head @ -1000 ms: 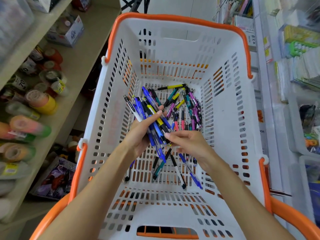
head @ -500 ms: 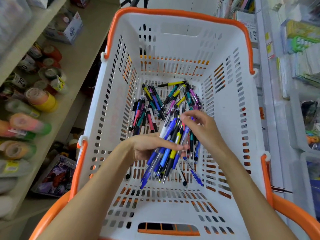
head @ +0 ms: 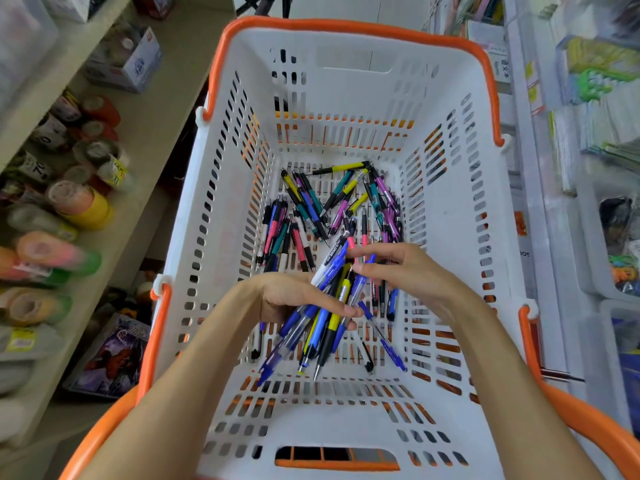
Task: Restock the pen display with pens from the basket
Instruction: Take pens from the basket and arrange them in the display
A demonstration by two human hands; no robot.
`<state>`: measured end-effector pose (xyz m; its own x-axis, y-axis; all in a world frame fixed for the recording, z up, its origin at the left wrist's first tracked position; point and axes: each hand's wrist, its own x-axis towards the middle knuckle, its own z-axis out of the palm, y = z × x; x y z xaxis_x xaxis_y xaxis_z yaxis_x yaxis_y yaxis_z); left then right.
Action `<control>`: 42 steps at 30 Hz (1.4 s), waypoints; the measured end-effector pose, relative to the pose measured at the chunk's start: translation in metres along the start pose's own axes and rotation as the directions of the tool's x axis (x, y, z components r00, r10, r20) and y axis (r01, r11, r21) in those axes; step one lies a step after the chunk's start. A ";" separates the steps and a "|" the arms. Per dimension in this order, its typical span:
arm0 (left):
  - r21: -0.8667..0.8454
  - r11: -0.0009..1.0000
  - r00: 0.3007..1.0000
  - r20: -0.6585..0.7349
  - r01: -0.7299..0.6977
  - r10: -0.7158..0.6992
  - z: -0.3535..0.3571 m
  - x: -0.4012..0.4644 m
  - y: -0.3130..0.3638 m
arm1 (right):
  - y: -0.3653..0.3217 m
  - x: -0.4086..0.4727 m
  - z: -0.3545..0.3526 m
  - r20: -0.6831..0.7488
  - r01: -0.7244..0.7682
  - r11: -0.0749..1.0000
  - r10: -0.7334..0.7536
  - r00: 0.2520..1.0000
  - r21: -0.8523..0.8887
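white basket with orange rim fills centre of frame, seen from above; both forearms come in from the bottom edge and meet in the lower middle of the basket

left hand fingers curled round a bundle of pens, mostly blue with a yellow and a black one; thumb tip across the barrels at mid length. bundle's long axis runs diagonal, tips pointing lower left of frame, clicker ends toward upper right

right hand just right of the bundle's upper end, fingers bent, fingertips touching the top ends of the bundle; looks like pinching or feeding a blue pen into the bunch but cannot tell for sure whether it grips one, view too cluttered there

loose pens lie scattered on the basket floor above the hands in frame, mixed colours: teal, purple, yellow, pink, black, pointing every way. a few more lie under and right of the hands, including a blue pen slanting toward lower right

key relation: loose pile sits just beyond the right hand's fingertips toward upper centre of frame, right hand nearer to it than left, so right is likely the picker and left the holder. pen display not in view; shelves with tape rolls at left edge, stationery racks at right edge

judgement: still the gathering step, nothing stocked yet, plenty of pens left in the basket; risk is the bundle fanning out and slipping from the left hand
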<state>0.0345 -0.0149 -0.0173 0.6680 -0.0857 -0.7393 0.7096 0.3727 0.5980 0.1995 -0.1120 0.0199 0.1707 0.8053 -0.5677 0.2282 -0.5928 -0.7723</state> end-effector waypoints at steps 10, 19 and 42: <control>0.034 0.991 0.973 0.194 -0.129 0.121 -0.001 -0.009 0.002 | -0.004 -0.005 0.003 0.077 0.032 0.998 -0.028 0.997 -0.051; -0.094 0.989 0.977 0.170 -0.112 0.127 -0.003 -0.014 0.005 | -0.002 0.000 0.002 -0.199 -0.019 0.970 0.069 0.977 0.242; -0.647 0.548 0.833 -0.521 -0.529 0.189 0.000 0.005 0.009 | 0.001 0.005 0.039 -0.308 0.249 0.965 -0.263 0.914 -0.082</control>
<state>0.0437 -0.0118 -0.0158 0.5736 0.4802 -0.6636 -0.1096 0.8479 0.5188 0.1634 -0.1083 0.0056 0.3913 0.8914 -0.2286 0.3418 -0.3714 -0.8633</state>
